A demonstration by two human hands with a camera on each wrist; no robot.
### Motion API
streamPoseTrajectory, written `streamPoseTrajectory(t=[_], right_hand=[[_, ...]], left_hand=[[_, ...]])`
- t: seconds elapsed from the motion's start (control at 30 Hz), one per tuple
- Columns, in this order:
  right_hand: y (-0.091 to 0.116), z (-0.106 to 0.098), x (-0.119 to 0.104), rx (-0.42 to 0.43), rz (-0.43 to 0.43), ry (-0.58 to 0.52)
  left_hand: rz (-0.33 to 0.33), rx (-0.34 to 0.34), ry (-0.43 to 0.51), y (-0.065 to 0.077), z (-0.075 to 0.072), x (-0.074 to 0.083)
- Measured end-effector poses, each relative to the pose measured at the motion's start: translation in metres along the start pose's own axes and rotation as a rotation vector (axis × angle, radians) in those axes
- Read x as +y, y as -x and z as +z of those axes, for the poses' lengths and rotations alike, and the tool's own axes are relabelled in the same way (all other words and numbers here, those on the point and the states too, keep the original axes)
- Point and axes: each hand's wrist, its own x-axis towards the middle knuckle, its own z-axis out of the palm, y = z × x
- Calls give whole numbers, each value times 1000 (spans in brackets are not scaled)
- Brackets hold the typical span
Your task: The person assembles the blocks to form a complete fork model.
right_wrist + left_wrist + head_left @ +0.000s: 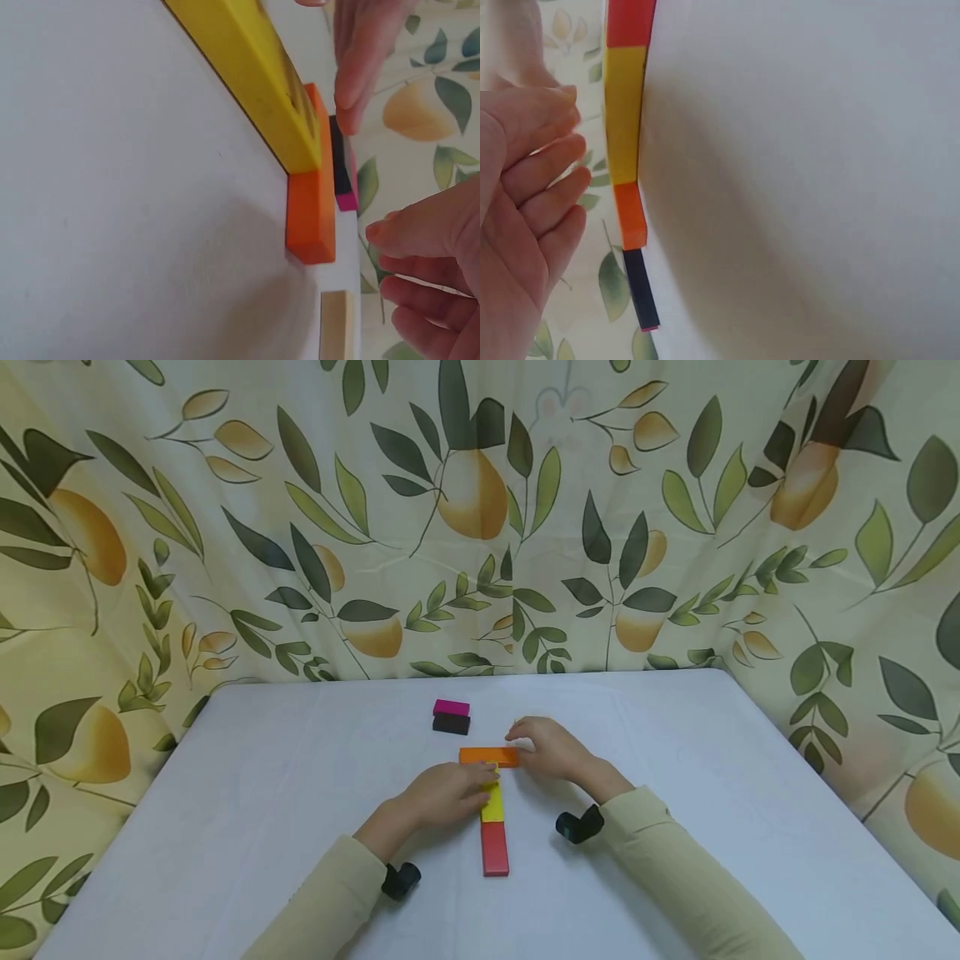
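Note:
An orange block (487, 757) lies crosswise on the white table. Against its near side a yellow block (492, 804) runs toward me, followed end to end by a red block (495, 849); together they form a T. My left hand (442, 795) hovers over the yellow block, its fingers loosely bent and holding nothing, as the left wrist view shows. Just beyond the orange block's right end is my right hand (551, 748), fingers relaxed with nothing between them. A pale wood-coloured block (336, 322) lies below that hand in the right wrist view, largely hidden by it in the head view.
Behind the T stand a black block (452, 724) and a magenta block (452, 707), side by side. A fruit-patterned curtain (480, 568) hangs along the back and sides of the white tabletop (300, 735).

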Motion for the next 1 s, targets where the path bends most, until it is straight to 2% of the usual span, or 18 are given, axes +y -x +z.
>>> streamPoseTrajectory(t=[0.2,0.37,0.6,0.73,1.0], right_hand=[[6,-7,10,18,15,-7],[13,-9,18,37,102,-33],[17,-7,30,43,208,-32],[16,-4,34,60,206,-18],[11,3,35,128,104,101]], left_hand=[[-40,-13,11,-4,1,-3],[-83,-6,19,-8,-1,-4],[-103,9,-10,-11,0,-10],[-113,-12,6,-13,3,-11],[-145,-106,11,-18,4,-9]])
